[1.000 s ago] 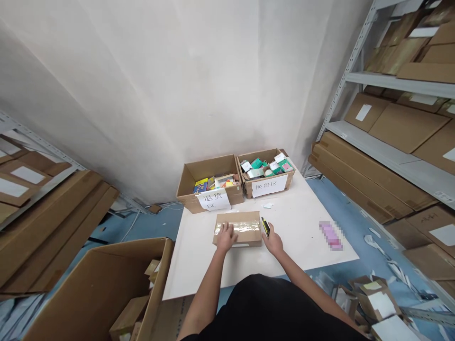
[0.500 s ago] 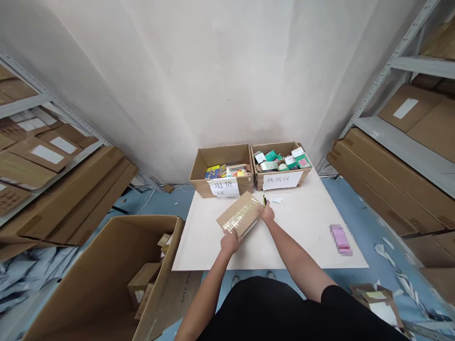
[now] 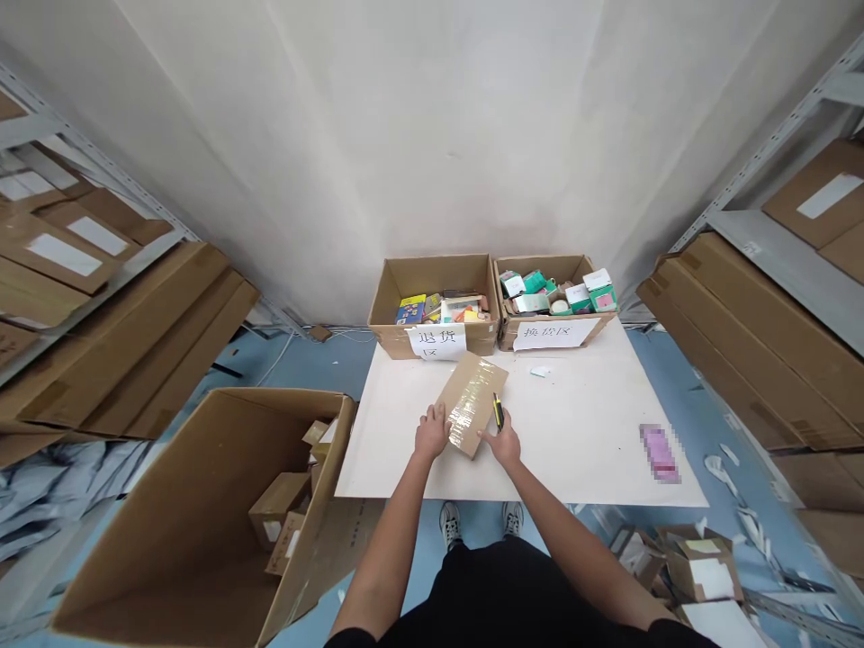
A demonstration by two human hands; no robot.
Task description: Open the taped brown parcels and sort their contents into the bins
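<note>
A taped cardboard box [image 3: 472, 400] lies at a slant on the white table, with shiny clear tape running along its top face. My left hand [image 3: 432, 432] grips the box's left side, fingers closed on its edge. In my right hand [image 3: 505, 443] is a black and yellow box cutter [image 3: 499, 412], pointing up and away from me over the box's right part. The thumb of that hand touches the box's near right edge. I cannot make out whether the blade is out.
Behind stand two open cartons with paper signs, the left carton [image 3: 388, 342] and the right carton [image 3: 600, 331], both holding small packages. A large open carton [image 3: 202, 486] is at left. A pixelated pink item [image 3: 660, 453] lies on the table [image 3: 580, 450]. Shelves flank both sides.
The box has turned more upright in view and come down against the table. My left hand has shifted to its left side, and my right hand with the box cutter has moved nearer me.
</note>
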